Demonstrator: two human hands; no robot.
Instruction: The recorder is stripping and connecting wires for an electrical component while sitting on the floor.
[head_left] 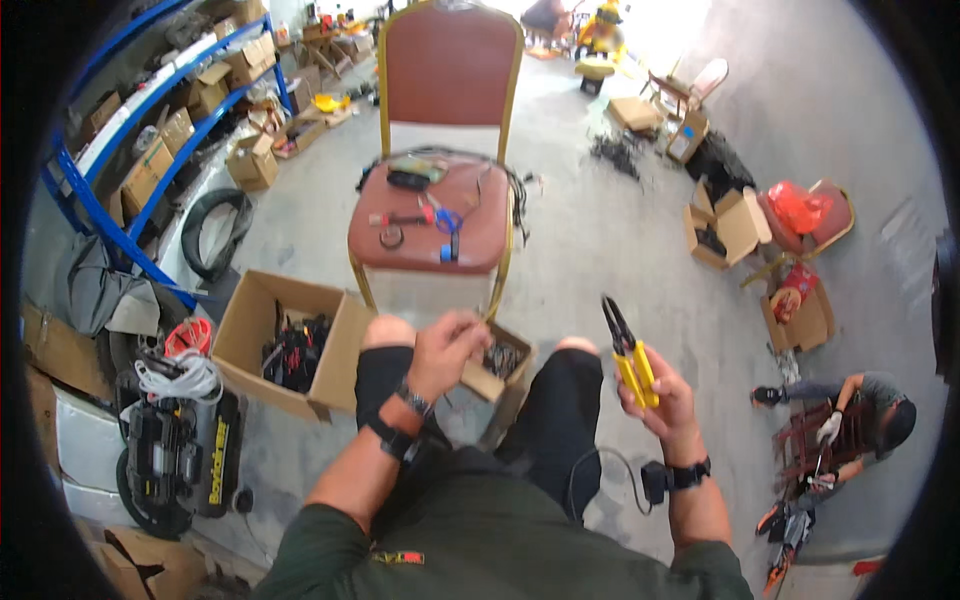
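My right hand [668, 402] grips a pair of wire strippers [630, 362] by their yellow handles, the dark jaws pointing up and away from me. Over my lap, my left hand [450, 352] has its fingers drawn together in a pinch. They are slightly blurred, and whatever they hold is too small to make out. Just beside that hand, between my knees, stands a small open cardboard box [484, 382] with small dark parts inside. Ahead is a chair [375, 240] with a reddish-brown seat, bearing blue-handled scissors [447, 222], a red and black tool [402, 218], a tape roll [391, 237] and cables.
Left of my knee is a larger cardboard box [345, 345] of black and red parts. An air compressor [185, 450] and blue shelving [150, 235] stand farther left. At right, another person [880, 410] works on a dark red chair frame; open boxes [745, 225] lie beyond.
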